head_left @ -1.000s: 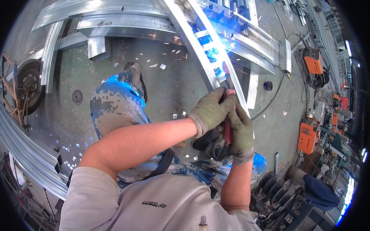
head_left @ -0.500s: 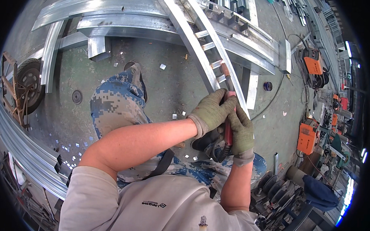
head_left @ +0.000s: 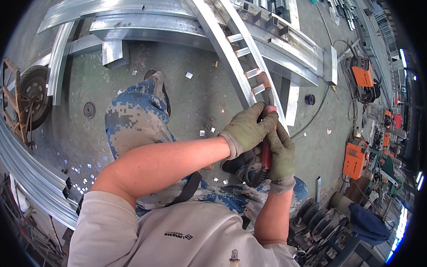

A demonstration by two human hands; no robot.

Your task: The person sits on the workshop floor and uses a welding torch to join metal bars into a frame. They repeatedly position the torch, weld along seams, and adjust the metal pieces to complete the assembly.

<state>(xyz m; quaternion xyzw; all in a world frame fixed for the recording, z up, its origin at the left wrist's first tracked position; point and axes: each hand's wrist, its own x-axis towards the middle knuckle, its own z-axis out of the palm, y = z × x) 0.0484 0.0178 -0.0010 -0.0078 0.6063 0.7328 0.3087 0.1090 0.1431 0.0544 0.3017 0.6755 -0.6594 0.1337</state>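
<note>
Both my hands, in green work gloves, are closed round a welding torch [head_left: 266, 157] with a red handle. My left hand [head_left: 249, 128] grips the upper part near the neck, and my right hand [head_left: 282, 154] wraps the handle lower down. The torch's copper-coloured nozzle [head_left: 264, 79] points away from me, in among the short crosspieces of a ladder-like steel frame [head_left: 228, 63]. That frame has two long rails and slants from the far side toward my hands. A ribbed black cable [head_left: 256, 176] hangs from the handle's lower end. The nozzle's very tip is hard to make out.
Stacked metal beams [head_left: 151, 28] lie beneath the frame on the far side. Orange-and-black machines [head_left: 355, 159] stand at the right, with cables across the floor. A wheeled cart [head_left: 33, 99] and long steel channels [head_left: 38, 174] are on the left. Small metal scraps [head_left: 189, 75] dot the floor.
The torch and both hands have shifted very slightly to the right in the picture. The frame appears moved by a similar small amount. My grip is the same.
</note>
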